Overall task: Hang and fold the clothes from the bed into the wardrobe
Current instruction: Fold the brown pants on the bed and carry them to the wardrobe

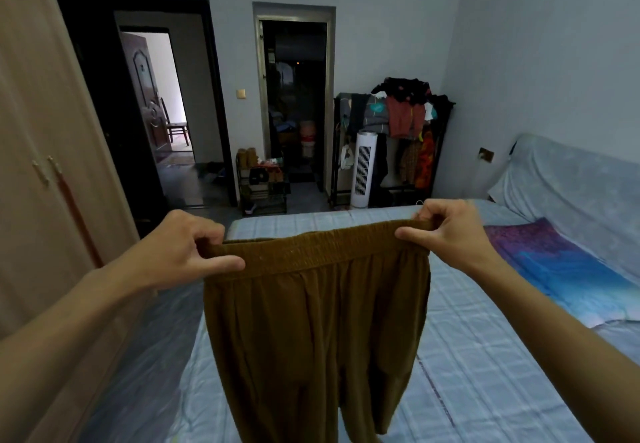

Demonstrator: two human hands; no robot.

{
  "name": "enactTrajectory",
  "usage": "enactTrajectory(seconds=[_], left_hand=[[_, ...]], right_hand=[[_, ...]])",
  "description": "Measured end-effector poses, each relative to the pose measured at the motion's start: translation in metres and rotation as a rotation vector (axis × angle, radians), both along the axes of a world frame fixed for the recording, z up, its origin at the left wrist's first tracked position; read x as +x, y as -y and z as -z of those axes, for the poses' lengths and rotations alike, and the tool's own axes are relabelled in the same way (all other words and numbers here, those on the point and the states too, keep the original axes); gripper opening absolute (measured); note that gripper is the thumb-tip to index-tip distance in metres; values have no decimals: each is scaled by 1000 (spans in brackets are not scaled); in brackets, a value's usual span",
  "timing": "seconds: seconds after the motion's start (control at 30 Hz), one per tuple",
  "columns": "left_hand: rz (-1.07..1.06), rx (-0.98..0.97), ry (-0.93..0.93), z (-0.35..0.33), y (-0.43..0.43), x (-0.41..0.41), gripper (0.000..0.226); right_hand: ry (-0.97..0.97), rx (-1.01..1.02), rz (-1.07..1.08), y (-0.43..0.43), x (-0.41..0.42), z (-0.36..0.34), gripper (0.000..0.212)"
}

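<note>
Brown elastic-waist trousers (311,321), pinched at each waistband corner by left hand (187,252) and right hand (446,231), stretched taut and hanging above the checked bed (485,356), likely to straighten the legs for folding. Closed wardrobe (41,165) at left.

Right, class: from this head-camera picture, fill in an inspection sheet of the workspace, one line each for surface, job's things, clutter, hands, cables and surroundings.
Surface: bed, pale blue checked sheet.
Job's things: brown trousers held up over the bed by the waistband; wardrobe at left, doors shut.
Clutter: purple and blue cloth lying on the bed's right side.
Hands: left hand pinches the waistband's left end; right hand pinches its right end.
Cables: nothing seen.
Surroundings: loaded clothes rack, white tower fan, shoe rack.
</note>
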State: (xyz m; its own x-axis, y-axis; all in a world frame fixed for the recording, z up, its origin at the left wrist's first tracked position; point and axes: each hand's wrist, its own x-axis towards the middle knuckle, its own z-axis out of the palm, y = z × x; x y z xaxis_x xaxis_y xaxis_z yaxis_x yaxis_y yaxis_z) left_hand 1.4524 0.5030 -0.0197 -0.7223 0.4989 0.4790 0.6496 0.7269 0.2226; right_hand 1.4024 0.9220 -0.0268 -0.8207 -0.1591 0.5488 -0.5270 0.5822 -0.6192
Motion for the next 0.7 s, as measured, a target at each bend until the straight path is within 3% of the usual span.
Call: enactTrajectory(seconds=[0.2, 0.3, 0.43, 0.7], left_hand=[[-136, 156, -103, 7, 1, -1, 37], [-120, 136, -108, 4, 2, 1, 44], [-86, 89, -52, 10, 5, 3, 41], [-129, 28, -117, 17, 8, 3, 31]], right_hand=[[288, -95, -405, -4, 2, 13, 45], [295, -112, -431, -3, 4, 13, 40], [305, -113, -442, 1, 6, 16, 16], [528, 31, -523, 7, 18, 26, 44]])
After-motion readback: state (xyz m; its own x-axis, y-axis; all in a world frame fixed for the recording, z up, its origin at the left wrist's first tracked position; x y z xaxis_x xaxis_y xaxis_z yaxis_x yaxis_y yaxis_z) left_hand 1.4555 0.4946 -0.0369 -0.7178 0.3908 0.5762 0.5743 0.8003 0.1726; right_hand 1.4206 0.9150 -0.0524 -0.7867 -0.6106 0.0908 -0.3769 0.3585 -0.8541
